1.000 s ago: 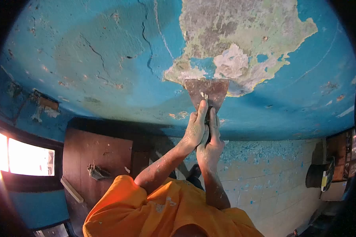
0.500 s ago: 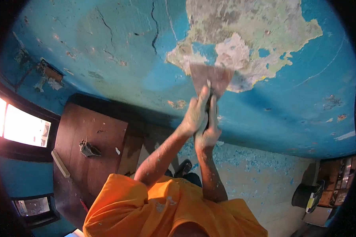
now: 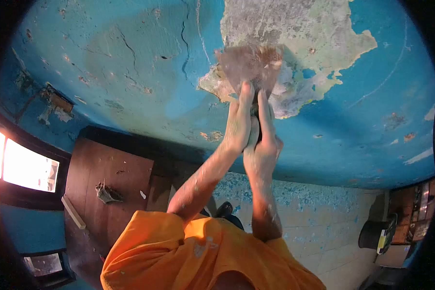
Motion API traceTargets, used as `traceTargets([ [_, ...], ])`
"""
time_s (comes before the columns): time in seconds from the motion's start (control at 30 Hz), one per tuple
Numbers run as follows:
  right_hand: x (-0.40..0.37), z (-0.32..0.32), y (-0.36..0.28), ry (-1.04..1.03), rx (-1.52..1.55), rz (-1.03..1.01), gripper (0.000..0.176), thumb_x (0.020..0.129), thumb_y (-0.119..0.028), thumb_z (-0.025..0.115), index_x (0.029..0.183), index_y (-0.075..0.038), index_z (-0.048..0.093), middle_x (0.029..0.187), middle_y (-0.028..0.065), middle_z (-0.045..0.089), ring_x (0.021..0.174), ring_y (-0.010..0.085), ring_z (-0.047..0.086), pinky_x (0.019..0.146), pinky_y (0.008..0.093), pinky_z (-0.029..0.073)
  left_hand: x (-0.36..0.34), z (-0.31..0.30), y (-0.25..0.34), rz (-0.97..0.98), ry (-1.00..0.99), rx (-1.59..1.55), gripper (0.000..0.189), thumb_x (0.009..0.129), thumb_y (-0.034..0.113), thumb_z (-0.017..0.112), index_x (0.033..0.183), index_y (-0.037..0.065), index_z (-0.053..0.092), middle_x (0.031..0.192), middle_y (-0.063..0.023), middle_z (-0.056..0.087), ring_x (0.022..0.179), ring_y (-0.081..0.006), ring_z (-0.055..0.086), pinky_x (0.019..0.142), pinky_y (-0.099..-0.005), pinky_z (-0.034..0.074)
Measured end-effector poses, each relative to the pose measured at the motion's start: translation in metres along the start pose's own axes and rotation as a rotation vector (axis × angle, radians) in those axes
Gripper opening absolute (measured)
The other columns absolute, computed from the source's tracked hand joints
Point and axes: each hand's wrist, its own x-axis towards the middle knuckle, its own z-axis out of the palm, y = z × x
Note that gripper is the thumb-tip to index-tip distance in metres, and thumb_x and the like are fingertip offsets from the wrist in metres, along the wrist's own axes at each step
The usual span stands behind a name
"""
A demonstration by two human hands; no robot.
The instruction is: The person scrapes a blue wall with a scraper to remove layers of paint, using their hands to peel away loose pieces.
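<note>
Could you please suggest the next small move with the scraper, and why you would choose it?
I would probably shift the scraper slightly left, toward the blue paint, because its blade mostly overlaps the bare patch, while paint borders that patch's left edge.

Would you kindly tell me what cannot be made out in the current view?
Head view: most of the scraper's handle, hidden by the left hand and right hand.
Head view: the scraper's front edge, blurred.
Head view: the surface directly behind the blade, covered by it.
Head view: the full extent of the bare patch, cut off by the top edge.
Head view: what lies outside the window, lost in glare.
</note>
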Motion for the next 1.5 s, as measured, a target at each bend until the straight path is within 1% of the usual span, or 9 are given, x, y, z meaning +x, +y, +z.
traceTargets([
  [0.43,0.004,-0.129,-0.033,0.089,-0.366,-0.058,0.028,0.081,-0.017,0.070,0.106,-0.006,0.063,0.098,0.0079,0.062,0.084,0.0191,0.063,0.069,0.0306,0.050,-0.057,0.020,0.039,0.065,-0.419,0.382,0.032,0.090,0.028,0.061,0.103,-0.001,0.059,0.097,-0.0121,0.065,0.091,-0.0172,0.061,0.086,-0.0332,0.047],
  [0.5,0.026,-0.146,-0.059,0.079,-0.570,-0.288,0.029,0.075,-0.011,0.071,0.103,-0.008,0.063,0.090,0.0090,0.061,0.080,0.0225,0.063,0.066,0.0314,0.049,-0.044,0.024,0.061,1.031,-0.268,0.641,0.038,0.080,0.011,0.069,0.111,-0.002,0.051,0.100,-0.0145,0.062,0.094,-0.0267,0.062,0.085,-0.0385,0.047],
  [0.63,0.072,-0.165,-0.125,-0.005,-0.721,-0.484,0.030,0.067,-0.004,0.072,0.094,-0.006,0.060,0.091,0.0104,0.060,0.081,0.0270,0.061,0.068,0.0342,0.049,0.021,0.062,0.128,1.554,-0.399,0.938,0.058,0.074,0.008,0.071,0.124,0.004,0.042,0.098,-0.0143,0.063,0.089,-0.0338,0.063,0.075,-0.0415,0.052],
  [0.77,0.120,-0.167,-0.142,0.293,-0.759,-0.751,0.029,0.076,-0.022,0.075,0.095,-0.005,0.063,0.078,0.0054,0.063,0.071,0.0145,0.061,0.062,0.0284,0.049,0.057,0.084,0.178,1.067,-0.613,0.772,0.040,0.075,0.016,0.071,0.107,0.003,0.052,0.085,-0.0152,0.060,0.077,-0.0290,0.058,0.068,-0.0391,0.047],
  [0.83,0.141,-0.183,-0.154,-0.245,0.072,-0.808,0.040,0.087,-0.033,0.063,0.109,-0.002,0.053,0.096,0.0128,0.061,0.087,0.0188,0.062,0.073,0.0329,0.049,0.057,0.088,0.192,1.020,-0.644,0.627,0.028,0.079,0.018,0.066,0.100,0.004,0.055,0.071,-0.0139,0.059,0.063,-0.0241,0.057,0.058,-0.0376,0.045],
  [0.9,0.181,-0.147,-0.140,0.358,-0.022,-1.039,0.026,0.085,-0.024,0.068,0.079,-0.004,0.051,0.061,-0.0018,0.051,0.053,0.0062,0.051,0.048,0.0221,0.039,0.050,0.093,0.202,1.257,-0.392,0.757,0.026,0.084,0.016,0.064,0.103,0.002,0.054,0.073,-0.0110,0.060,0.062,-0.0182,0.054,0.058,-0.0342,0.044],
  [1.1,0.178,-0.100,-0.157,0.317,0.318,-0.630,0.030,0.092,-0.019,0.058,0.069,-0.005,0.046,0.049,-0.0016,0.043,0.044,0.0046,0.043,0.042,0.0247,0.033,0.069,0.090,0.183,1.103,-0.364,0.470,0.033,0.081,0.019,0.065,0.106,0.001,0.055,0.080,-0.0095,0.064,0.065,-0.0195,0.056,0.060,-0.0353,0.045],
  [1.17,0.179,-0.098,-0.143,0.452,0.126,-0.824,0.030,0.093,-0.018,0.056,0.068,-0.004,0.045,0.049,-0.0015,0.044,0.044,0.0039,0.042,0.041,0.0240,0.032,0.084,0.079,0.167,1.471,-0.334,0.516,0.037,0.078,0.021,0.067,0.107,0.001,0.054,0.080,-0.0106,0.064,0.067,-0.0198,0.058,0.060,-0.0348,0.045],
  [1.5,0.179,-0.085,-0.108,0.554,-0.160,-1.028,0.026,0.093,-0.009,0.054,0.069,-0.004,0.045,0.052,-0.0049,0.042,0.043,0.0012,0.036,0.040,0.0198,0.028,0.089,0.065,0.135,1.080,-0.393,0.507,0.052,0.077,0.026,0.070,0.117,0.002,0.046,0.091,-0.0208,0.063,0.086,-0.0322,0.063,0.074,-0.0409,0.047],
])
